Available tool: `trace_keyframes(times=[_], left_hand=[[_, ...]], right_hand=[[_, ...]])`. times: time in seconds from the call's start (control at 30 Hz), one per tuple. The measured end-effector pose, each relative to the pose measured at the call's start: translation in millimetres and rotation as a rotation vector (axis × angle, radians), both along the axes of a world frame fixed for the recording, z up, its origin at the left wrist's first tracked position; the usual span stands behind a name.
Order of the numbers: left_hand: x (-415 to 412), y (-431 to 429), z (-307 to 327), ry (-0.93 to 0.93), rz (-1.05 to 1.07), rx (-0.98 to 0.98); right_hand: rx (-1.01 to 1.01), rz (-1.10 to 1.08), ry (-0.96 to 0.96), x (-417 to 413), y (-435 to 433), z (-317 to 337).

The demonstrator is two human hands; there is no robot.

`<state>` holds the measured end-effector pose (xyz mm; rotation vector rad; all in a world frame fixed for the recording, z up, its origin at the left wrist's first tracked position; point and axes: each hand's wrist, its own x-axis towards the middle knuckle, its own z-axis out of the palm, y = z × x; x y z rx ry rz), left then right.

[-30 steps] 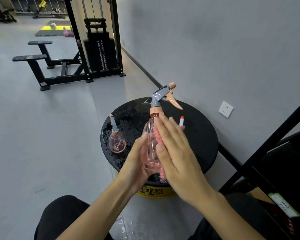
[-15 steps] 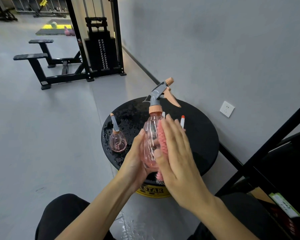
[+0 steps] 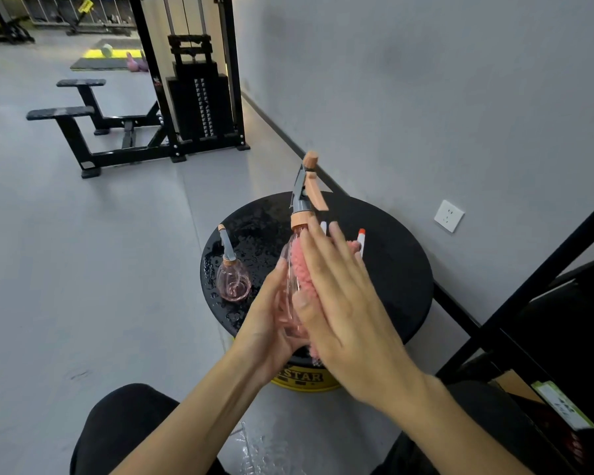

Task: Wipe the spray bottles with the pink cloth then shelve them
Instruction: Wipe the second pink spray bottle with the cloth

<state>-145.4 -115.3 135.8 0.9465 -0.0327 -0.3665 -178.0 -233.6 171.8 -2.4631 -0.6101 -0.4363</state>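
A tall clear-pink spray bottle (image 3: 305, 197) with a grey and orange trigger head stands upright above the round black stool (image 3: 395, 269). My left hand (image 3: 271, 323) grips its lower body from the left. My right hand (image 3: 343, 296) lies flat against the bottle's right side, pressing the pink cloth (image 3: 300, 269) onto it. A small round pink spray bottle (image 3: 232, 279) stands on the stool's left part, apart from my hands. Behind my right fingers, white nozzles, one with a red tip (image 3: 360, 236), stick up; their bottles are hidden.
The stool top is wet with droplets, and a puddle (image 3: 254, 447) lies on the floor between my knees. A black shelf frame (image 3: 528, 289) stands at the right by the grey wall. A weight machine (image 3: 192, 97) and benches stand farther back on the left.
The bottle has turned in my left hand, so its trigger head now points away instead of to the right. My right hand with the cloth has slid up along the bottle.
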Motion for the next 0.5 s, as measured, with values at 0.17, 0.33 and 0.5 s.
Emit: trace_keyframes(times=[0.17, 0.33, 0.5], left_hand=[[1, 1, -4, 0.008, 0.012, 0.023], [1, -2, -3, 0.018, -0.056, 0.023], [1, -1, 2, -0.004, -0.028, -0.052]], right_hand=[[-0.002, -0.029, 0.021, -1, 1, -2], [0.067, -0.096, 0.088, 18, -1, 10], [-0.058, -0.079, -0.025, -15, 11, -7]])
